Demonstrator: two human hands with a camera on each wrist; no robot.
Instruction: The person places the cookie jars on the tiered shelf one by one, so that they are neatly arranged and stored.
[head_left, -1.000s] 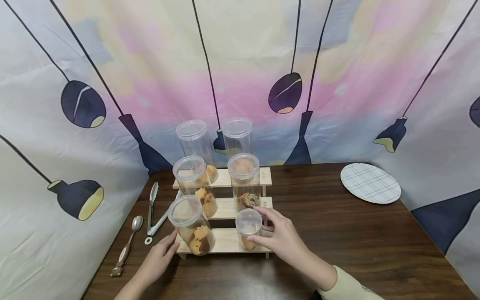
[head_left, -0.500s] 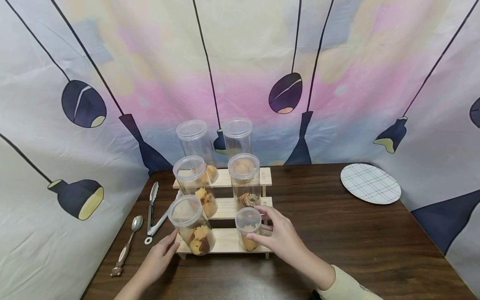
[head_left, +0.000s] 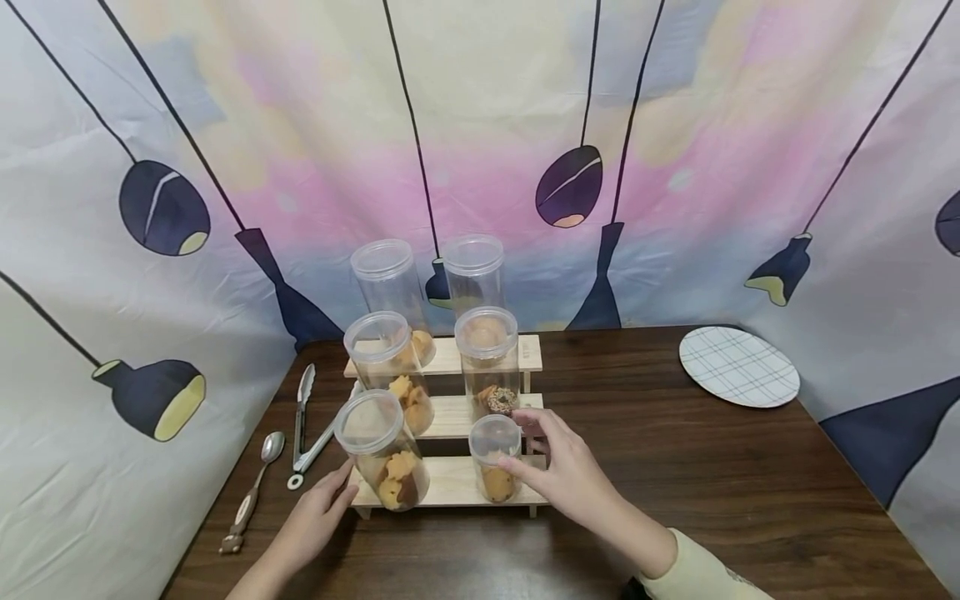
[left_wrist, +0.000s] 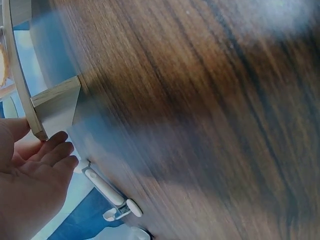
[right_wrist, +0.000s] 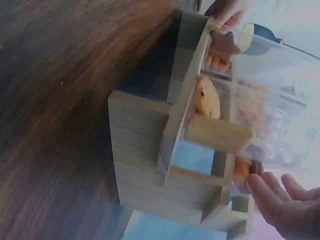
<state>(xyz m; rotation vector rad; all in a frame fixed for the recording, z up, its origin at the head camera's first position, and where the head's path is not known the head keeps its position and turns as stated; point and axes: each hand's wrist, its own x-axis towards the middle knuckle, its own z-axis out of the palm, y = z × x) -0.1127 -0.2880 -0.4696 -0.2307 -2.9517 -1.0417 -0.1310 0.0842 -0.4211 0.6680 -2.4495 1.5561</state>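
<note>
A three-step wooden stand point(head_left: 453, 483) bears clear lidded jars of cookies. My left hand point(head_left: 315, 512) grips the left end of its lowest step; in the left wrist view the thumb lies on one side of the board point(left_wrist: 25, 95) and the fingers on the other. At the right end of that step stands a short jar point(head_left: 495, 450) with cookies point(right_wrist: 207, 97) inside. My right hand point(head_left: 566, 475) is beside this jar with fingers spread and nothing held. A taller cookie jar point(head_left: 382, 454) leans slightly at the step's left end.
Two jars, left point(head_left: 390, 367) and right point(head_left: 487, 358), occupy the middle step, and two more stand behind. Tongs point(head_left: 303, 433) and a spoon point(head_left: 258, 492) lie left of the stand. A checked plate point(head_left: 738, 367) rests at the table's back right.
My right hand's fingers have come away from the short jar, leaving a gap beside it. That jar has shifted very slightly. The left hand stays in place.
</note>
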